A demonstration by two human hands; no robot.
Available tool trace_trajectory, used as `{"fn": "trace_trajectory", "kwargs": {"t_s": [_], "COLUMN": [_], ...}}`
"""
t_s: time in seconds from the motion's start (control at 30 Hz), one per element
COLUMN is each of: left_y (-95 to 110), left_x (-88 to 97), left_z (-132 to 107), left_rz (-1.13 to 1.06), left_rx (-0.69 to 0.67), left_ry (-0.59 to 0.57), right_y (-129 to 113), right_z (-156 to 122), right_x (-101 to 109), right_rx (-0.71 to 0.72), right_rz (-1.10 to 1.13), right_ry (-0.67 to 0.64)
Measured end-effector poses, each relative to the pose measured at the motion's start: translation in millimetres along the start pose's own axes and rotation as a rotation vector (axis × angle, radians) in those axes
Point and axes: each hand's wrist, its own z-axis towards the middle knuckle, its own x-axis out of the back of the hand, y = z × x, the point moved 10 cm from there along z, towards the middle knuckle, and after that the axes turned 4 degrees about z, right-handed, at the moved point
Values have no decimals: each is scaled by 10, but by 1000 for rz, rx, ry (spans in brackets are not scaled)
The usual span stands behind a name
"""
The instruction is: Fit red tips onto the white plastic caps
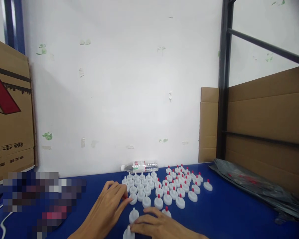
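Observation:
White round nozzle caps stand spout-up in a group; those on the left have plain spouts (146,201), and those on the right carry red tips (180,201). My left hand (112,202) is curled at the group's left edge, thumb and fingers against a white cap (133,199). Nearer to me, my right hand (158,224) reaches leftward with bent fingers on another plain cap (128,233) at the bottom edge; its thumb is hidden. Between the hands stands a single plain cap (134,215). A red-tipped cap (166,212) is partly covered by my right hand.
A clear plastic bottle (139,166) lies behind the caps, near the white wall. Grey plastic bags (254,186) lie on the blue table (214,215) at right. Cardboard (266,113) and a dark metal frame (223,83) border the right; a printed carton (10,122) stands left.

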Motion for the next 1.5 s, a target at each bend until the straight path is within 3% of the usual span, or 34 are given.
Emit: {"fn": "trace_trajectory", "kwargs": {"t_s": [0.3,0.6,0.73,0.93,1.17,1.4,1.5], "left_y": [24,80,99,212,222,101,116], "left_x": [6,-147,-197,-344,-383,-558,-524], "left_z": [-27,-22,-31,-86,-115,-195,-207], "left_rz": [-219,-445,-439,-417,-348,-319,-288], "left_rx": [95,125,126,16,101,114,102], "left_ry": [-26,-99,-120,-144,-288,-294,-287], "right_y": [52,123,117,99,85,55,56], "right_z": [77,103,112,94,57,88,105], "right_x": [437,608,615,519,401,464,496], "right_rx": [-68,-141,-143,-139,-116,-121,-129], "right_rz": [-69,39,62,106,73,94,112], "right_ry": [23,-34,-37,-64,-73,-98,-106]}}
